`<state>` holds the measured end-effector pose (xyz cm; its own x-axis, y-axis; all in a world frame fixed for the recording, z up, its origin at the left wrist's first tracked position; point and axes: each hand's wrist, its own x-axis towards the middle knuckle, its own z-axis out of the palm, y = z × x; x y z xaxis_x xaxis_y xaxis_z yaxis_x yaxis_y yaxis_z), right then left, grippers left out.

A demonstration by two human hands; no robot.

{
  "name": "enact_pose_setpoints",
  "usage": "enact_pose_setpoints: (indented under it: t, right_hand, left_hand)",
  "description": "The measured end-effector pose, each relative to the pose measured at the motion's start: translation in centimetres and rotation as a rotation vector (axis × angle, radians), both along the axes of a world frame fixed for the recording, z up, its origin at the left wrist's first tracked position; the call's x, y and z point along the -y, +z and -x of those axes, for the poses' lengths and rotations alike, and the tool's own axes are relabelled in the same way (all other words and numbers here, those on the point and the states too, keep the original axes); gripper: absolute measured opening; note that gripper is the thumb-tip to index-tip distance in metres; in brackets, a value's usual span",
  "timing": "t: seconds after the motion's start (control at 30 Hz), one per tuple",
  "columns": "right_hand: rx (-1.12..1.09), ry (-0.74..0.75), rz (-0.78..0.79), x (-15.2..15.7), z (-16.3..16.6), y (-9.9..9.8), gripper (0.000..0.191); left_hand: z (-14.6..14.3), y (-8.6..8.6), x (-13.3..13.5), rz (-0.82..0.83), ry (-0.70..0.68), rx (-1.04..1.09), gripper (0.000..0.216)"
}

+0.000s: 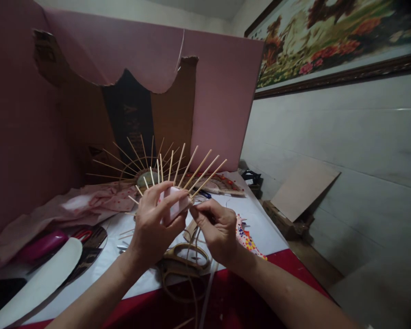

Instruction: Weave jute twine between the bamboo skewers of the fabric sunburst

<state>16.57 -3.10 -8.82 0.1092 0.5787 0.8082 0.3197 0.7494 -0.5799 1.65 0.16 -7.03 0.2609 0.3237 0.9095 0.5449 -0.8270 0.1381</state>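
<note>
My left hand (pixel 157 217) is closed around a pale pink block-like piece (pixel 174 205), fingers over its top and thumb underneath. From behind this piece several thin wooden sticks (pixel 195 167) fan out upward and to both sides. At the piece's right end my right hand (pixel 217 228) pinches, thumb against forefinger, on what looks like a thin tan strip (pixel 192 288), which hangs down below. The exact pinch point is partly hidden by the fingers. Just beneath the hands lie scissors (pixel 185 249) with gold-coloured handles.
Behind stands a second fan of sticks (pixel 132 148) on an arched frame. Pink dotted cloth (pixel 102 201), a magenta object (pixel 44 244) and a white curved piece (pixel 51 274) lie left. Flowered fabric (pixel 250 242) is at right. A pink panel (pixel 222 100) closes off the back.
</note>
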Motion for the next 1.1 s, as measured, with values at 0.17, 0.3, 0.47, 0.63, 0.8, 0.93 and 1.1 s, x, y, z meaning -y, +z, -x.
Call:
enact_pose_setpoints:
  t: [0.17, 0.3, 0.47, 0.63, 0.8, 0.93, 1.1]
  right_hand:
    - [0.016, -0.032, 0.013, -0.1, -0.8, 0.6, 0.011]
    - [0.064, -0.114, -0.075, -0.6, -1.2, 1.2, 0.011]
    - [0.03, -0.033, -0.038, -1.0, -1.3, 1.5, 0.015]
    - [-0.079, 0.214, 0.131, -1.4, -1.3, 1.4, 0.014]
    - [-0.113, 0.309, 0.172, -1.7, -1.7, 1.5, 0.011]
    - [-0.138, 0.334, 0.15, -1.6, -1.7, 1.7, 0.009]
    - [-0.234, 0.424, 0.242, -1.6, -1.4, 1.5, 0.006]
  left_hand:
    - [0.3, 0.5, 0.0, 0.083, -0.075, 0.001, 0.037]
    - [0.5, 0.6, -0.3, 0.128, -0.131, -0.027, 0.043]
    - [0.7, 0.5, -0.5, 0.173, -0.209, -0.031, 0.043]
    - [1.3, 0.5, -0.6, 0.291, -0.306, -0.059, 0.047]
    - [1.5, 0.8, -0.5, 0.372, -0.377, -0.085, 0.05]
    - [1.4, 1.0, -0.5, 0.382, -0.387, -0.099, 0.05]
    - [1.4, 0.9, -0.6, 0.351, -0.401, -0.088, 0.047]
